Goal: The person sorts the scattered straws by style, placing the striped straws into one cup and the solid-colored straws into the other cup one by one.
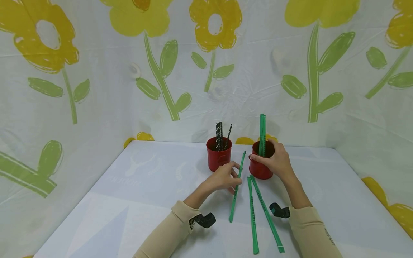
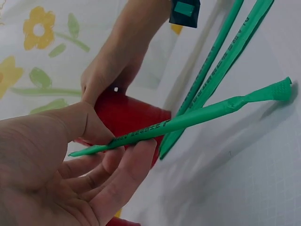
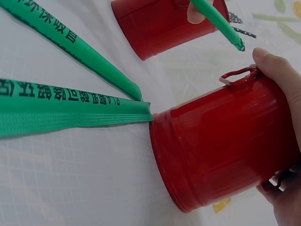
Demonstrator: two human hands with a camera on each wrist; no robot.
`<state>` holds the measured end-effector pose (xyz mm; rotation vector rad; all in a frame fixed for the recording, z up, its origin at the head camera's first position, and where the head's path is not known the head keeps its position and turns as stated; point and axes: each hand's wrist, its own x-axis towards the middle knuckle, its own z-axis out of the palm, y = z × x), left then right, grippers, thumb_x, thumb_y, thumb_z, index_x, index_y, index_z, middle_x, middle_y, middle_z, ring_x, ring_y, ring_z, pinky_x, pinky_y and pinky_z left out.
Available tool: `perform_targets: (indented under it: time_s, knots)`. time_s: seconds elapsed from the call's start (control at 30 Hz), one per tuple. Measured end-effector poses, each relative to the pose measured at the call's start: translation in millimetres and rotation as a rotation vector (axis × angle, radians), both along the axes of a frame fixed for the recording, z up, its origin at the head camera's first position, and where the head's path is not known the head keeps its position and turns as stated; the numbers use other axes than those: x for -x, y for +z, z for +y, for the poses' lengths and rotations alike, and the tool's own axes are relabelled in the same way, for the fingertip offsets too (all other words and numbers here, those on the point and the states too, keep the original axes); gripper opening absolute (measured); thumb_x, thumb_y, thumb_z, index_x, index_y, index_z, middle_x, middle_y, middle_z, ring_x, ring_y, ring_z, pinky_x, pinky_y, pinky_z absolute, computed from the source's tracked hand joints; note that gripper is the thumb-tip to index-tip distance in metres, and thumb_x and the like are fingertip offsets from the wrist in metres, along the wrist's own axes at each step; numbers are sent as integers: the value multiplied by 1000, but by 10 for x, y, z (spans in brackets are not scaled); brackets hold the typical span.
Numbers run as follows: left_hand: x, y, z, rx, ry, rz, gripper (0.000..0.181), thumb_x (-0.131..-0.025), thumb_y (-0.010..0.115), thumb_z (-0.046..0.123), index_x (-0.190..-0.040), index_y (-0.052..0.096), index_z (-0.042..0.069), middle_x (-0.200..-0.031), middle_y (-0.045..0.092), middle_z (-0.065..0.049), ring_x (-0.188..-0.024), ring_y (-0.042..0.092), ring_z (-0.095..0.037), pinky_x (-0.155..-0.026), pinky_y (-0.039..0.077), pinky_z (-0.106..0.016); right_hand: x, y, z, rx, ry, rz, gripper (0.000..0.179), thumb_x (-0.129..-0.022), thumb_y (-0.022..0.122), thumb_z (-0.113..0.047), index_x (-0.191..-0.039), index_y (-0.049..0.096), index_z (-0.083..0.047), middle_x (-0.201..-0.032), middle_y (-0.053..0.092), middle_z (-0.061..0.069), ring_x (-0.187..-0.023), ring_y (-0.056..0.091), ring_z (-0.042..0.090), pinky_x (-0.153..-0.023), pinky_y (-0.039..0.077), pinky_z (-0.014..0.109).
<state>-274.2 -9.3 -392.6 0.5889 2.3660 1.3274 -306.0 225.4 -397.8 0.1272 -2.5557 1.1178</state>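
Observation:
My left hand point(image 1: 224, 178) pinches a green-wrapped straw point(image 1: 233, 209) between thumb and fingers, tilted over the table; the wrapper's printing shows in the left wrist view. My right hand point(image 1: 278, 160) grips the right red bucket point(image 1: 261, 172) around its upper part, thumb near the rim and a small side handle point(image 3: 235, 75). Several green-wrapped straws point(image 1: 262, 130) stand upright inside this bucket. Two more wrapped straws, one on the left point(image 1: 252, 218) and one on the right point(image 1: 267, 215), lie on the table in front of it, their far ends close together near its base.
A second red bucket point(image 1: 218, 160) stands to the left, just beyond my left hand, with several black straws with white dots point(image 1: 219, 134) in it. Behind the white table point(image 1: 145, 200) hangs a flower-printed sheet point(image 1: 251, 71), which also covers both sides.

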Motion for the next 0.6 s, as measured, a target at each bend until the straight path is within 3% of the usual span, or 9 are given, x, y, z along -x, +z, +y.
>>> perform_targets:
  time_s: [0.6]
  knots:
    - [25, -21, -23, -69, -1, 76, 41, -87, 66, 9, -128, 56, 7, -92, 67, -6, -66, 68, -13, -60, 60, -27, -15, 13, -11, 1, 3, -2, 90, -78, 79, -48, -145, 37, -5, -137, 46, 22, -125, 45, 39, -91, 53, 60]
